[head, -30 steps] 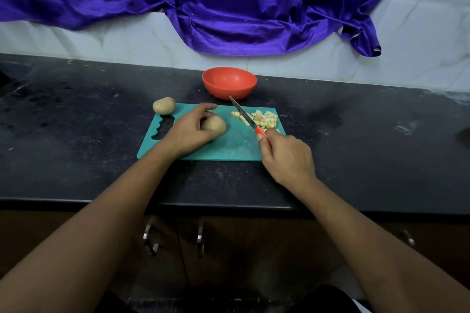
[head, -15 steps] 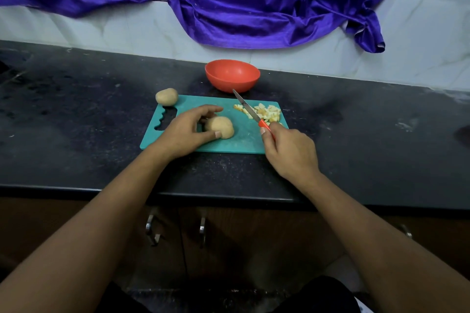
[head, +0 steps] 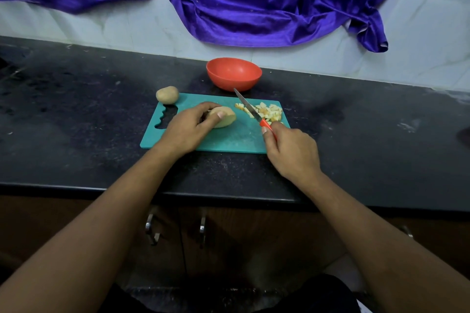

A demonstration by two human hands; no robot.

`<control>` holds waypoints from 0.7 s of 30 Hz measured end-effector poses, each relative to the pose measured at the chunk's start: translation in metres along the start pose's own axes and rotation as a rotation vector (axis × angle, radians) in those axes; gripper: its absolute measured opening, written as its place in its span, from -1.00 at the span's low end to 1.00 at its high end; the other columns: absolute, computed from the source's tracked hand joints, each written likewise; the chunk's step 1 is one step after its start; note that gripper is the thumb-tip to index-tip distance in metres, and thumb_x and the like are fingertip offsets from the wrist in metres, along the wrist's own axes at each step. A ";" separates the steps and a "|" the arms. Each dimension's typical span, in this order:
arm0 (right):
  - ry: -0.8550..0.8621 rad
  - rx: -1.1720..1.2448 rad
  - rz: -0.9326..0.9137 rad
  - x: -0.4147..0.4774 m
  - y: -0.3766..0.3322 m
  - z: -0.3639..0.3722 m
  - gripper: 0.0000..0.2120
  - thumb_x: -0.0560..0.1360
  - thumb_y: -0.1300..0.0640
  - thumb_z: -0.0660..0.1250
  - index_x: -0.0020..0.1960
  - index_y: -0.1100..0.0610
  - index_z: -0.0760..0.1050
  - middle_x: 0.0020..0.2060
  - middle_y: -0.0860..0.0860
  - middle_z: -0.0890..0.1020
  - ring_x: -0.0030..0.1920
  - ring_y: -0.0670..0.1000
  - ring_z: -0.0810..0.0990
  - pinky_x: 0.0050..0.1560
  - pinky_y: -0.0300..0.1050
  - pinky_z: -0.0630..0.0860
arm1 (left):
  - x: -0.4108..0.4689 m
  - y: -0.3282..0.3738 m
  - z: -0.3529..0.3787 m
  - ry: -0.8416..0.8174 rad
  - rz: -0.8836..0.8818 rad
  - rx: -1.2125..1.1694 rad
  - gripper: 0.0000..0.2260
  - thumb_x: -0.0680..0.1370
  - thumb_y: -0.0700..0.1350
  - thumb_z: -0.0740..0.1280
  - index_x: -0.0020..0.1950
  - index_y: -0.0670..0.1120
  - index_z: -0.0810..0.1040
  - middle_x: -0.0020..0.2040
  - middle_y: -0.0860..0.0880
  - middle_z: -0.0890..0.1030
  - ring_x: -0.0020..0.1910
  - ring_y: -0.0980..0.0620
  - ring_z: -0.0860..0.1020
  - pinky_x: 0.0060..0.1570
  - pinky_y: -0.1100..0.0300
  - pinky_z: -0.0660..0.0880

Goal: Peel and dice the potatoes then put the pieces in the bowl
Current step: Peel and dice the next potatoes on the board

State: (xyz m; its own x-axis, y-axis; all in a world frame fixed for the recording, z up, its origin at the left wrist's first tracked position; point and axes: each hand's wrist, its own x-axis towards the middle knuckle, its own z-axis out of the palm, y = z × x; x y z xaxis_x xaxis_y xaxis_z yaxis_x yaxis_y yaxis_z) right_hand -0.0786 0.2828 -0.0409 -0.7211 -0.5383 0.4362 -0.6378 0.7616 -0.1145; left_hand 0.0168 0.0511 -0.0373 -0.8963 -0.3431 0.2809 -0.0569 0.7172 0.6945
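A teal cutting board (head: 229,140) lies on the black counter. My left hand (head: 188,127) grips a potato (head: 225,117) on the board's middle, thumb and fingers curled round it. My right hand (head: 290,150) holds a knife (head: 250,109) by its orange handle, blade pointing up and left above the board, apart from the potato. A pile of diced potato pieces (head: 270,112) sits at the board's far right corner, by the blade. A second whole potato (head: 167,94) rests at the board's far left corner. The orange bowl (head: 234,76) stands behind the board and looks empty.
A purple cloth (head: 241,2) hangs on the tiled wall behind the counter. The counter's front edge (head: 178,193) runs just under my forearms, with cabinet handles (head: 152,229) below. Bare black counter (head: 76,122) stretches left and right of the board.
My left hand has shifted its grip on the potato, drawing it slightly right on the board. My right hand with the knife stays beside the diced pile.
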 end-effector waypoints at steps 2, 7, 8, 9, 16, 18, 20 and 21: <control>-0.002 0.001 0.000 0.000 0.000 0.000 -0.68 0.71 -0.17 0.05 -0.08 -0.04 0.41 -0.40 -0.10 0.48 -0.43 -0.09 0.47 -0.42 -0.12 0.33 | 0.004 0.002 0.002 0.035 -0.025 0.049 -0.59 0.64 0.30 0.17 0.27 0.08 0.59 0.14 0.08 0.65 0.13 0.04 0.58 0.17 -0.04 0.50; 0.021 0.011 -0.001 0.000 0.002 0.002 -0.65 0.71 -0.16 0.05 -0.13 0.00 0.40 -0.41 -0.09 0.46 -0.43 -0.09 0.44 -0.41 -0.09 0.31 | 0.013 0.012 0.009 0.107 -0.075 0.207 -0.49 0.68 0.29 0.07 -0.25 0.00 0.51 -0.23 0.01 0.50 -0.16 -0.08 0.52 -0.20 0.01 0.35; 0.019 0.012 -0.003 -0.001 0.002 0.002 -0.65 0.71 -0.15 0.06 -0.12 -0.01 0.41 -0.41 -0.09 0.46 -0.43 -0.09 0.44 -0.42 -0.10 0.30 | 0.014 0.011 0.009 0.111 -0.082 0.197 -0.51 0.68 0.28 0.08 -0.13 -0.02 0.59 -0.17 0.01 0.57 -0.11 -0.07 0.55 -0.15 -0.01 0.41; 0.018 0.012 -0.005 -0.001 0.002 0.002 -0.66 0.71 -0.15 0.05 -0.12 -0.01 0.40 -0.42 -0.09 0.46 -0.44 -0.09 0.44 -0.42 -0.10 0.28 | 0.014 0.011 0.009 0.117 -0.089 0.173 -0.55 0.68 0.27 0.10 0.05 -0.02 0.63 -0.07 0.01 0.62 -0.04 -0.05 0.57 -0.06 -0.03 0.47; 0.020 0.014 -0.008 0.000 0.003 0.003 -0.66 0.71 -0.15 0.06 -0.12 -0.02 0.41 -0.42 -0.09 0.46 -0.44 -0.09 0.44 -0.43 -0.11 0.26 | 0.004 0.004 0.008 0.114 -0.025 0.058 -0.69 0.64 0.23 0.26 0.22 0.09 0.64 0.06 0.15 0.67 0.05 0.08 0.60 0.12 -0.03 0.54; 0.025 0.013 -0.009 0.000 0.003 0.003 -0.66 0.71 -0.15 0.06 -0.12 -0.01 0.40 -0.42 -0.09 0.46 -0.44 -0.09 0.44 -0.43 -0.11 0.26 | 0.001 0.001 0.007 0.105 -0.009 -0.030 -0.71 0.61 0.22 0.31 0.22 0.12 0.64 0.07 0.17 0.67 0.06 0.14 0.60 0.15 -0.02 0.55; 0.024 0.017 -0.013 0.000 0.003 0.003 -0.66 0.71 -0.15 0.06 -0.12 -0.01 0.40 -0.42 -0.09 0.46 -0.44 -0.09 0.44 -0.42 -0.11 0.27 | -0.002 0.000 0.006 0.096 0.046 -0.097 -0.76 0.58 0.13 0.39 0.22 0.12 0.63 0.09 0.18 0.67 0.06 0.18 0.60 0.15 0.01 0.56; 0.022 0.019 -0.014 0.000 0.003 0.003 -0.66 0.71 -0.15 0.06 -0.12 -0.02 0.41 -0.42 -0.09 0.46 -0.44 -0.09 0.44 -0.42 -0.11 0.28 | -0.004 0.000 0.005 0.095 0.088 -0.103 -0.77 0.56 0.06 0.44 0.21 0.11 0.63 0.10 0.18 0.67 0.06 0.18 0.60 0.15 0.03 0.56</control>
State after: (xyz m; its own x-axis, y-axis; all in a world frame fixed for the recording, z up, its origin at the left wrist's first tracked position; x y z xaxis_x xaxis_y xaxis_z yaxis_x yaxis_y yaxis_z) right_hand -0.0812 0.2845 -0.0438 -0.7058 -0.5411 0.4573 -0.6533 0.7468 -0.1246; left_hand 0.0178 0.0560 -0.0415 -0.8498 -0.3411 0.4018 0.0697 0.6829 0.7272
